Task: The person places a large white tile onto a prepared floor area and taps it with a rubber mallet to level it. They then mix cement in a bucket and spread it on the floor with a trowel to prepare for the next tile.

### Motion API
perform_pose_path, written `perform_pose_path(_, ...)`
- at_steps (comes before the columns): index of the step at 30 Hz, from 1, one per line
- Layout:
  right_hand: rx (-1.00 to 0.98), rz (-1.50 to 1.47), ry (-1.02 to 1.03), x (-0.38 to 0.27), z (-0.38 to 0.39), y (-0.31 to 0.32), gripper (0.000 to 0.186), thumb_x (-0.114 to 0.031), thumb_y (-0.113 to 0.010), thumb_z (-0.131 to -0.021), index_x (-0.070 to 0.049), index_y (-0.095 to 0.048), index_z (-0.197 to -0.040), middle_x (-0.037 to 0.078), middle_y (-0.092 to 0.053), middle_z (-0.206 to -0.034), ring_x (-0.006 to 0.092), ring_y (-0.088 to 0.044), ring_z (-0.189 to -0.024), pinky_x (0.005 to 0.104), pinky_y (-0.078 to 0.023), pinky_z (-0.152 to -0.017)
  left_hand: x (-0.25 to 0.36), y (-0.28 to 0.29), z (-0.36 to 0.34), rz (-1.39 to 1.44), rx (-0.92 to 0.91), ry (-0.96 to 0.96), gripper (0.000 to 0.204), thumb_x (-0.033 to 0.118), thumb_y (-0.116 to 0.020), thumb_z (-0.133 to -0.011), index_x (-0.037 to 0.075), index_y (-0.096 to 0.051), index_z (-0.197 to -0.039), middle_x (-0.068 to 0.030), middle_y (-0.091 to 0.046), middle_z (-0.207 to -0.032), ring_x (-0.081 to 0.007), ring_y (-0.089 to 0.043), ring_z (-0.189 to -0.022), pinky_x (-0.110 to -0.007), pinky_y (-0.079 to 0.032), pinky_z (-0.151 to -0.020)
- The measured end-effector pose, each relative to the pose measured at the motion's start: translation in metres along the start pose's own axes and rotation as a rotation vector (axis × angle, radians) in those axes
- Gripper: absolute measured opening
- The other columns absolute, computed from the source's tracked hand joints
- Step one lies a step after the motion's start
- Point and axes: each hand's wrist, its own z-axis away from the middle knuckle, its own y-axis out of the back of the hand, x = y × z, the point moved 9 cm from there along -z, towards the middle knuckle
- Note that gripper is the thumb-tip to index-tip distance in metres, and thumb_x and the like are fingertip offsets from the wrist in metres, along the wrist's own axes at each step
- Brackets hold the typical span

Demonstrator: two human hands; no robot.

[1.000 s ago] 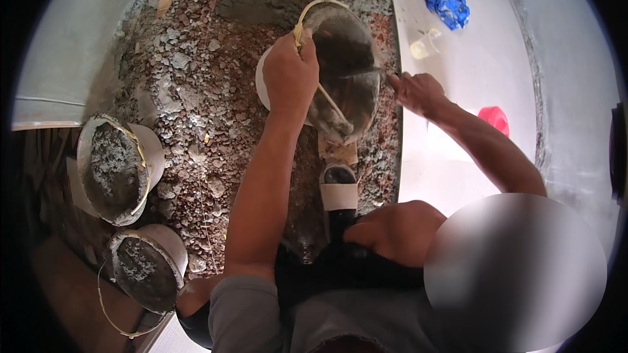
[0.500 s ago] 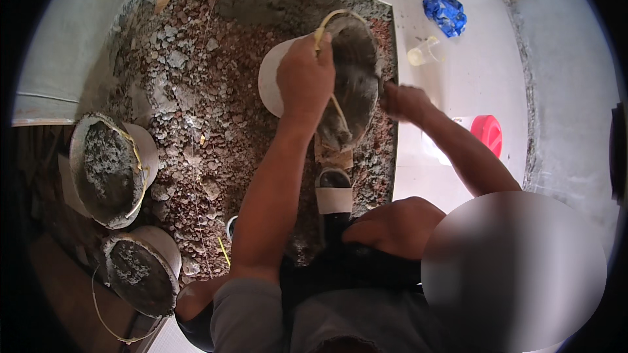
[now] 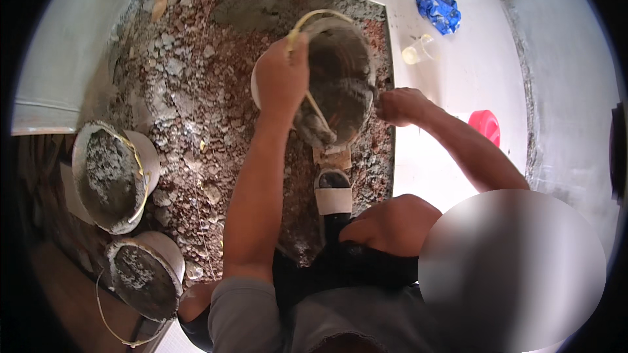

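Note:
My left hand (image 3: 282, 73) is closed on the yellow handle (image 3: 317, 14) of a white bucket. The bucket (image 3: 332, 42) is tipped over the rubble with its mouth facing right, and wet grey mortar coats its inside. My right hand (image 3: 400, 106) is closed at the right side of the mouth. It grips what looks like a trowel (image 3: 358, 87), whose blurred blade reaches inside the bucket; most of its grip is hidden by my fingers.
Two mortar-filled buckets, an upper one (image 3: 149, 157) and a lower one (image 3: 171, 252), stand at left. Broken rubble (image 3: 176, 104) covers the ground, with smoothed mortar (image 3: 261, 10) at the far end. On the pale floor at right lie a blue crumpled bag (image 3: 439, 12), a clear cup (image 3: 418, 50) and a red lid (image 3: 485, 127).
The bucket and my left hand have shifted a little to the left, and the mouth shows more of its inside. My right hand remains at the bucket's right side, with the trowel blade inside.

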Motion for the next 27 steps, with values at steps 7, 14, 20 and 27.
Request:
perform_pose_path(7, 0.159, 0.043, 0.005, 0.013, 0.007, 0.135, 0.030, -0.030, -0.046, -0.094, -0.004, -0.059, -0.098, 0.013, -0.064, -0.077, 0.0248, -0.064, -0.073, 0.0407, -0.054, -0.072, -0.043, 0.006, -0.021, 0.168, -0.194, 0.103, 0.048, 0.046, -0.053, -0.094, 0.000, -0.067, -0.097, -0.0035, -0.053, -0.062, -0.0159, -0.051, -0.059, -0.036, -0.043, -0.058)
perform_pose_path(14, 0.485, 0.378, 0.361, -0.122, 0.028, 0.150, 0.020, -0.021, -0.055, -0.089, -0.006, -0.064, -0.098, 0.011, -0.068, -0.074, 0.0281, -0.068, -0.074, 0.0395, -0.055, -0.062, -0.062, 0.021, -0.035, 0.184, -0.078, 0.076, 0.050, 0.046, -0.054, -0.093, -0.002, -0.067, -0.099, -0.0082, -0.060, -0.073, -0.0153, -0.053, -0.068, -0.034, -0.045, -0.065)
perform_pose_path(20, 0.042, -0.021, 0.078, -0.026, 0.027, 0.108, 0.030, -0.030, -0.050, -0.092, -0.004, -0.065, -0.088, 0.015, -0.066, -0.076, 0.0244, -0.065, -0.071, 0.0412, -0.054, -0.068, -0.072, 0.027, -0.035, 0.255, -0.007, 0.120, 0.049, 0.046, -0.054, -0.094, -0.001, -0.067, -0.104, -0.0068, -0.062, -0.078, -0.0150, -0.053, -0.072, -0.034, -0.045, -0.069)
perform_pose_path(27, 0.456, 0.422, 0.327, -0.089, 0.023, 0.194, 0.023, -0.020, -0.052, -0.088, -0.006, -0.066, -0.078, 0.010, -0.067, -0.071, 0.0250, -0.065, -0.063, 0.0379, -0.055, -0.063, -0.065, 0.019, -0.033, 0.153, -0.154, 0.159, 0.048, 0.045, -0.054, -0.094, 0.001, -0.067, -0.105, -0.0061, -0.061, -0.076, -0.0144, -0.053, -0.072, -0.034, -0.044, -0.069)
